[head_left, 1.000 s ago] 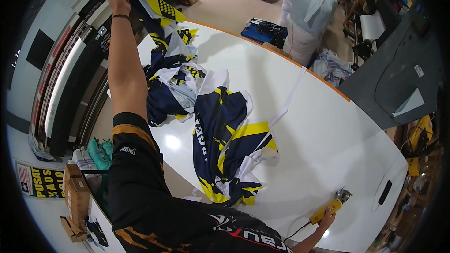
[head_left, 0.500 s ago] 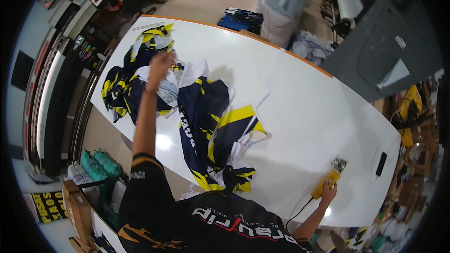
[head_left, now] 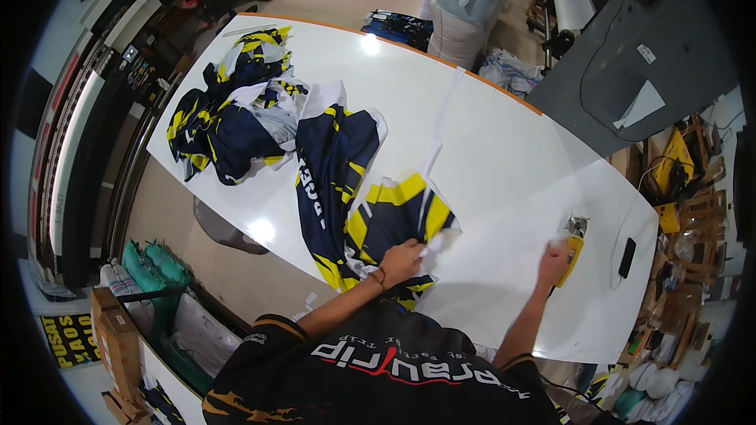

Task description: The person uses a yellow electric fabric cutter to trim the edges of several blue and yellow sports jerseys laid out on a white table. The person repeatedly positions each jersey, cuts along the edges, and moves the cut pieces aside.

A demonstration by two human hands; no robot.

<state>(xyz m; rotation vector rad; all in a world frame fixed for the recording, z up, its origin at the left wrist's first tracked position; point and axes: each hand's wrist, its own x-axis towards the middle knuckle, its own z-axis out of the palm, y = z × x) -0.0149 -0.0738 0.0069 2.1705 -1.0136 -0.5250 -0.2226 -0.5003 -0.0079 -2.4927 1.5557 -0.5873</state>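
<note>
My right hand (head_left: pixel 554 260) grips a yellow hand-held electric cloth cutter (head_left: pixel 576 252) with a metal head, standing on the right part of the white table (head_left: pixel 504 181). My left hand (head_left: pixel 402 261) is closed at the near edge of a navy, yellow and white fabric piece (head_left: pixel 394 211), pinching white cloth there; the fingertips are partly hidden. Left of that piece, a long navy cloth panel (head_left: pixel 335 157) with white lettering lies creased. Further left is a crumpled pile of matching fabric (head_left: pixel 228 134). A narrow white strip (head_left: pixel 445 118) runs from the fabric piece toward the far edge.
A black oblong object (head_left: pixel 628 257) lies by the table's right end. Behind the table stand wrapped bulky bundles (head_left: pixel 465 8) and a grey cabinet (head_left: pixel 622 79). A long wide-format printer (head_left: pixel 87 149) is at the left. Green bundles (head_left: pixel 153 264) and cardboard boxes (head_left: pixel 118 338) are near left.
My left hand has left the crumpled pile and come back to the near fabric piece, which now lies more spread out. My right hand has moved slightly farther from me with the cutter.
</note>
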